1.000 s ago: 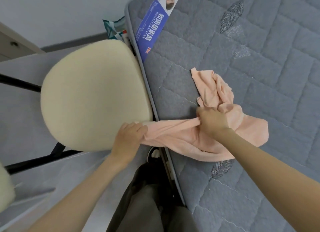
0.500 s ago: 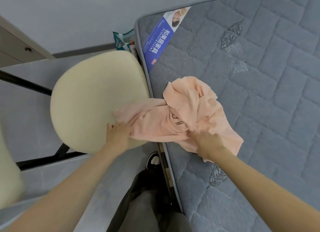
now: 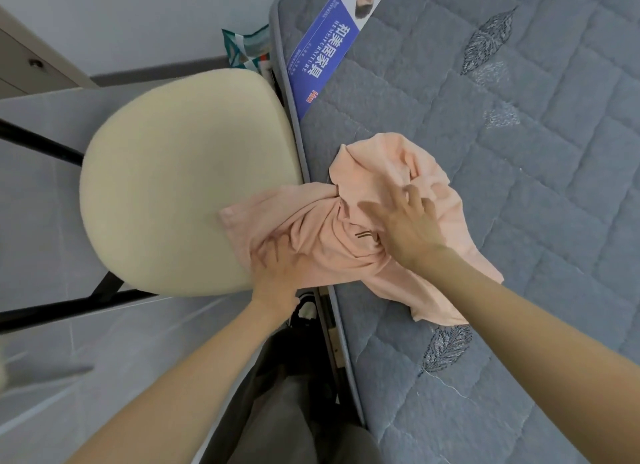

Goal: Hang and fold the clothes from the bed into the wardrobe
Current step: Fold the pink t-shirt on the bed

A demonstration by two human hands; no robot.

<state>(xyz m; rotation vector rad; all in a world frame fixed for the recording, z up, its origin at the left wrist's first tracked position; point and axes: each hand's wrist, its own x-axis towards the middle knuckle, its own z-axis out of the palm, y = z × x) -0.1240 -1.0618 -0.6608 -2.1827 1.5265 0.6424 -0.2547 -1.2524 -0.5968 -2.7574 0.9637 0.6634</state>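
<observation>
1. Dark grey trousers (image 3: 294, 415), my own legs, nearest to me, standing between the chair and the bed's edge.
2. My left hand (image 3: 278, 266): fingers straight and spread, pressing flat on the garment at the seat's near right edge.
3. My right hand (image 3: 410, 230): fingers straight and splayed, palm down on the garment's bunched middle, gripping nothing.
4. Crumpled peach-pink cotton top (image 3: 322, 235): it bridges the gap, one end on the seat, the larger part on the mattress's left edge.
5. Rounded cream padded chair seat (image 3: 180, 173) on black metal legs (image 3: 52, 308), just beside the bed.
6. Grey quilted mattress (image 3: 536, 159) with stitched leaf motifs.
7. Blue printed label (image 3: 320, 53) at the mattress's far left corner.
8. Teal patterned bag (image 3: 244, 50), behind the seat; I cannot tell what it holds.
</observation>
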